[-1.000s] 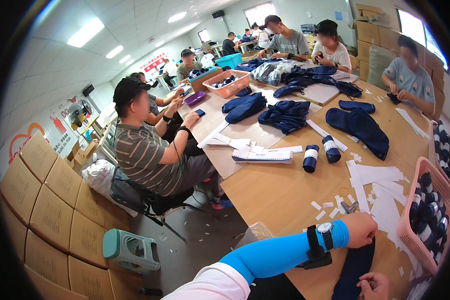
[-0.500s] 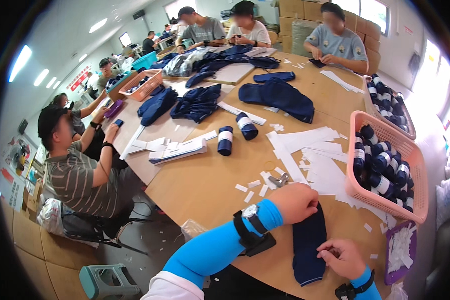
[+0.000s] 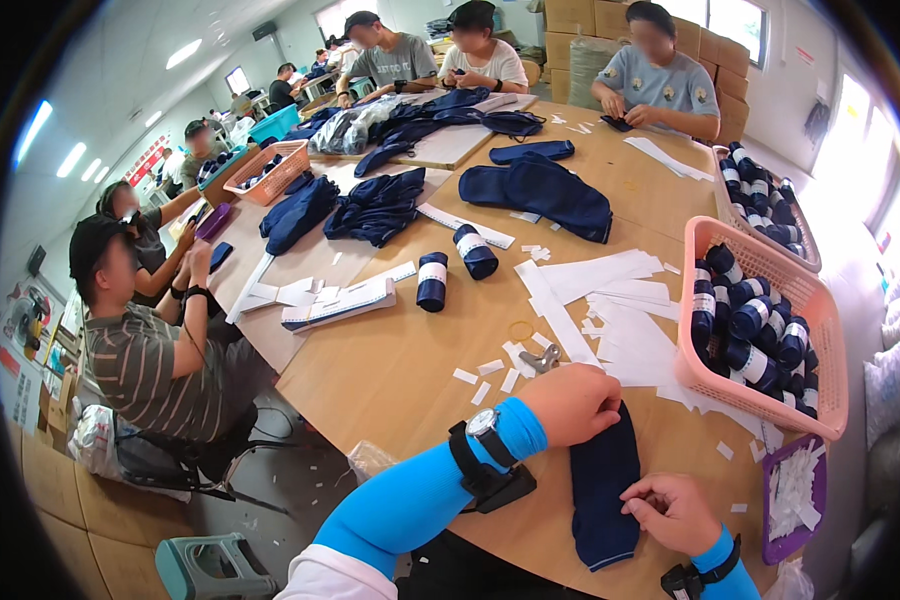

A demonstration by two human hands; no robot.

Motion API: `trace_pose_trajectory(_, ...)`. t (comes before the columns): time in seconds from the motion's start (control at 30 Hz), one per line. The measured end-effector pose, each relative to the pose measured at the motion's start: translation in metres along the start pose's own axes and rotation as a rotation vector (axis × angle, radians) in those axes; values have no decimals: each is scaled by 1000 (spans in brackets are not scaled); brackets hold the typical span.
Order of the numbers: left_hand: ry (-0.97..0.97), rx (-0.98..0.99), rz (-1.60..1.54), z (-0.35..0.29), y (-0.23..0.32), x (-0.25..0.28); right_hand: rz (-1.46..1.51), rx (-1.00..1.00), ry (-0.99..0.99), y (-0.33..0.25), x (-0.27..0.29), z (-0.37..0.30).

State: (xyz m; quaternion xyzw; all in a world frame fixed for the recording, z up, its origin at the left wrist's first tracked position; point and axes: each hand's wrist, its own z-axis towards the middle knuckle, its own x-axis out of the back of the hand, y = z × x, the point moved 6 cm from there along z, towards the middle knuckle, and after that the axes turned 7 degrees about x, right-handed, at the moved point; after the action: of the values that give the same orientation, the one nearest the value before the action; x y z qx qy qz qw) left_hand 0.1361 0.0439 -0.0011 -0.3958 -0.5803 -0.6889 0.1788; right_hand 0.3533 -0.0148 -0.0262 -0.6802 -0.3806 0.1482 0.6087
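Busy workroom, wooden table strewn with paper strips, navy sock flat at six o'clock, plain dark knit, long axis twelve to six, left hand closed over its top end, right hand pinching its right edge, pink basket of rolled socks at three o'clock.

A large wooden table fills the middle of a long workroom, with more tables lined up behind it toward the far wall. Ceiling light panels and bright windows at the right and far end light the room; the floor is grey. Cardboard boxes are stacked at the far right wall and along the lower left, and a green stool stands on the floor near a black chair.
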Motion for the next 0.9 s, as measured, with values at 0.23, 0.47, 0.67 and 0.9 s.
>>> trace_pose_trajectory(0.23, 59, -14, -24, 1, -6, -3, 27, 18, 12, 12, -2, 0)
trace_pose_trajectory(0.47, 110, 12, -41, 3, -7, -9, 15, 25, -7, 8, 0, -5)
trace_pose_trajectory(0.67, 96, 29, -36, 4, -7, -10, 4, 4, 12, 5, 1, -5)
trace_pose_trajectory(0.9, 117, 6, -36, 6, -7, -10, 45, 18, -3, 10, 2, -3)
